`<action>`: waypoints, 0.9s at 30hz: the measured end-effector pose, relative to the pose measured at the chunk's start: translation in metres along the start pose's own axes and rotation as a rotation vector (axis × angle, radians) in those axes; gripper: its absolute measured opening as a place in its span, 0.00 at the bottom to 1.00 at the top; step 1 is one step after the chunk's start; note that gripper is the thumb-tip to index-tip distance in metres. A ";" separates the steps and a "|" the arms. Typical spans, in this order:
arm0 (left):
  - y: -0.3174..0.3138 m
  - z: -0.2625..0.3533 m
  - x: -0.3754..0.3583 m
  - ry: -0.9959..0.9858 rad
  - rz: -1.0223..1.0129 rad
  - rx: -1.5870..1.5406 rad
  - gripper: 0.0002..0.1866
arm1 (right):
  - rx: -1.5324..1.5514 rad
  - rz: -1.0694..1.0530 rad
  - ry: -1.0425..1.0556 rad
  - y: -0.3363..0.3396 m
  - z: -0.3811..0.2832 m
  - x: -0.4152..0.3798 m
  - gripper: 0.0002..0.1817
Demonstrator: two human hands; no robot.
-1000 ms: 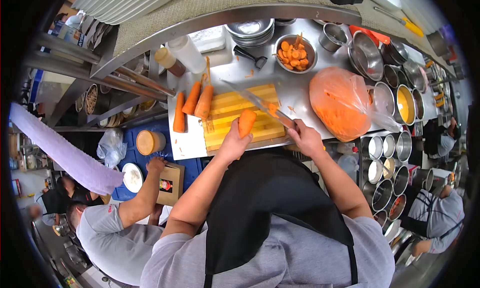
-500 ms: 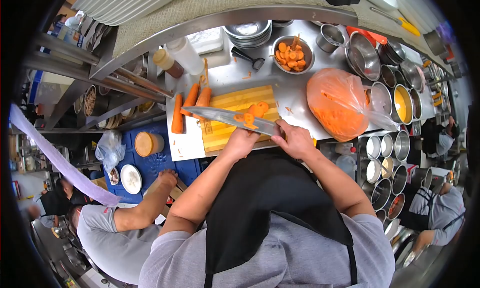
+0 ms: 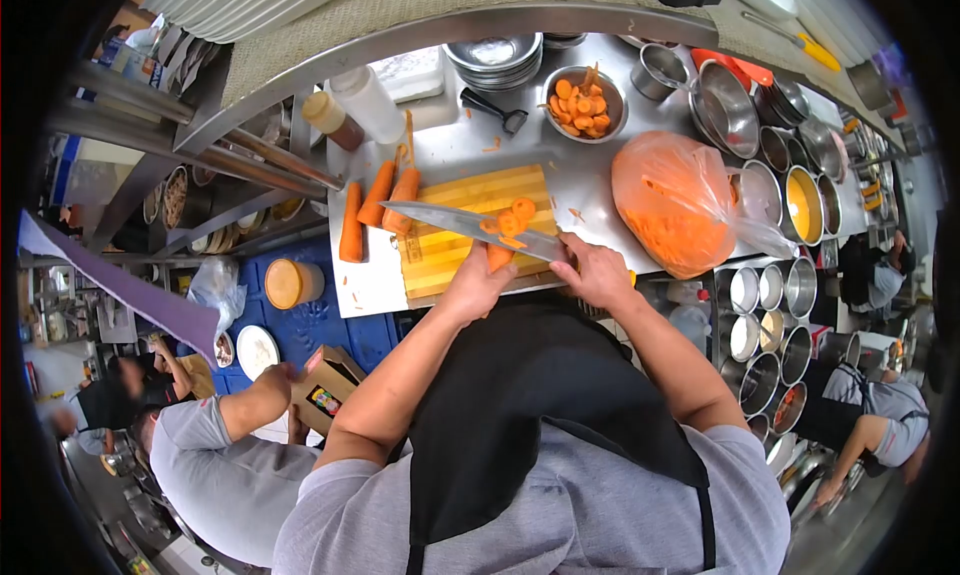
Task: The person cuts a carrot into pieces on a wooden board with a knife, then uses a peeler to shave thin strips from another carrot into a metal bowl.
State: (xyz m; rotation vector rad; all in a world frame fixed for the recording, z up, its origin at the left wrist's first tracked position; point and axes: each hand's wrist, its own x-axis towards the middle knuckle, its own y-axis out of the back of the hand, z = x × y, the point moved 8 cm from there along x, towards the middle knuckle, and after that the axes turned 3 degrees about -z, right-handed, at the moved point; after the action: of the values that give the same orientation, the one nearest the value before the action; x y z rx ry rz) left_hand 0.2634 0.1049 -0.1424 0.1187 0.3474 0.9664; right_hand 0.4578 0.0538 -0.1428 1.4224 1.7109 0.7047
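Note:
My right hand (image 3: 600, 274) is closed round the handle end of a large chef's knife (image 3: 445, 225), whose blade points left across the yellow striped cutting board (image 3: 455, 272). My left hand (image 3: 476, 287) grips an orange carrot (image 3: 498, 258) at the board's near edge, close beside the blade. Several round carrot slices (image 3: 516, 215) lie against the far side of the blade, some partly over it. Left of and partly on the board lie three long carrots: one carrot (image 3: 350, 225) outermost, a middle carrot (image 3: 377, 193) and an inner carrot (image 3: 403, 197).
Behind the board are a metal bowl of carrot slices (image 3: 586, 105), a black peeler (image 3: 495, 108) and squeeze bottles (image 3: 365, 105). A bag of orange shreds (image 3: 665, 205) sits right, near metal pots (image 3: 803, 207). At left, a co-worker's arm (image 3: 255, 403) is near a cardboard box (image 3: 328, 390).
The knife's tip has moved right and its blade tilts more steeply. More of the carrot in my left hand shows. The slices have shifted. The co-worker's hand has drawn back, revealing the box.

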 end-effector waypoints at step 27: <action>0.041 -0.039 0.013 0.115 0.269 0.795 0.46 | 0.110 0.073 -0.349 0.001 0.082 -0.015 0.39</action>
State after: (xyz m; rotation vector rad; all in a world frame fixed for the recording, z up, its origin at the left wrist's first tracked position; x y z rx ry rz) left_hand 0.2241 0.1367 -0.1719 0.8528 0.8256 1.0545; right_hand 0.5279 0.0344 -0.1831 1.5858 1.4489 0.3764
